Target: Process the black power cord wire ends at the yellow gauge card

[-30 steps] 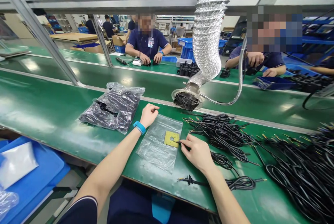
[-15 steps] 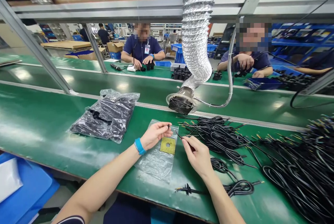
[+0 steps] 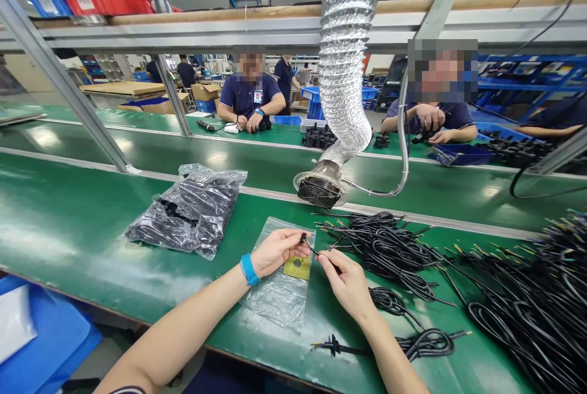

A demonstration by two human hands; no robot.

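Between thumb and fingers, my left hand pinches a small black part. My right hand grips a thin black cable near its end, and that end meets the black part. Whether it has entered the part is too small to tell. Beneath my hands a clear plastic bag lies on the green bench, with a yellow square plate that has a round hole. Close to my right forearm is a cable with a black grommet-like piece on it.
A bag of black parts lies to the left. Bundles of black cables and a larger cable heap cover the right side. A fume duct hangs ahead, its fan low over the bench. Two co-workers sit opposite.
My hands have come closer together, bringing the cable end up to the small black part. The view has tilted slightly upward. The co-worker opposite on the left has shifted their hands.
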